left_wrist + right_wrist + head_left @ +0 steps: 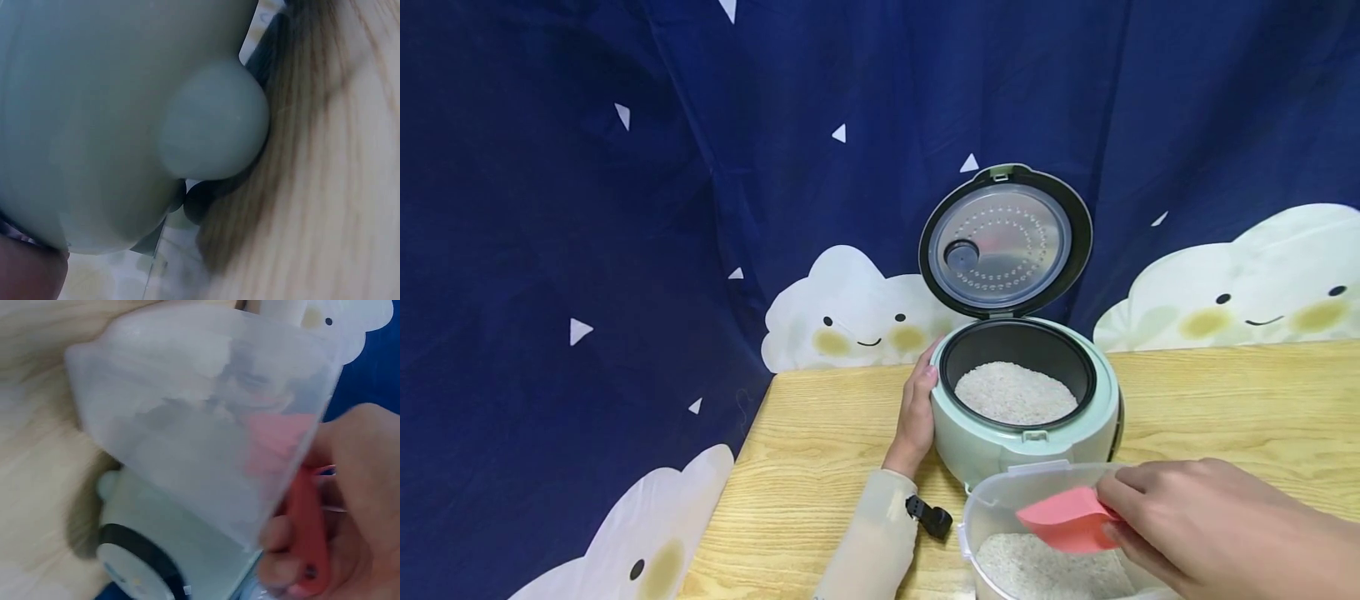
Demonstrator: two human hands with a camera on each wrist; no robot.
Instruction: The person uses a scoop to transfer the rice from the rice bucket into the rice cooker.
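Observation:
A pale green rice cooker (988, 450) stands on the table with its lid (1003, 242) raised; white rice (1017, 393) lies in its dark inner pot. My left hand (916, 412) rests along the cooker's left side, fingers extended against the wall. In the left wrist view the cooker body (94, 125) fills much of the picture. My right hand (1210, 529) grips a pink scoop (1067, 518) by its handle (307, 531). The scoop is over a translucent plastic container (992, 504) with rice (1052, 571) in the bottom. No rice shows in the scoop's bowl.
The container stands directly in front of the cooker on the wooden table (797, 467). A dark blue curtain (820, 192) with cloud prints hangs behind and at the left. A black strap (928, 515) is around the left sleeve near the wrist.

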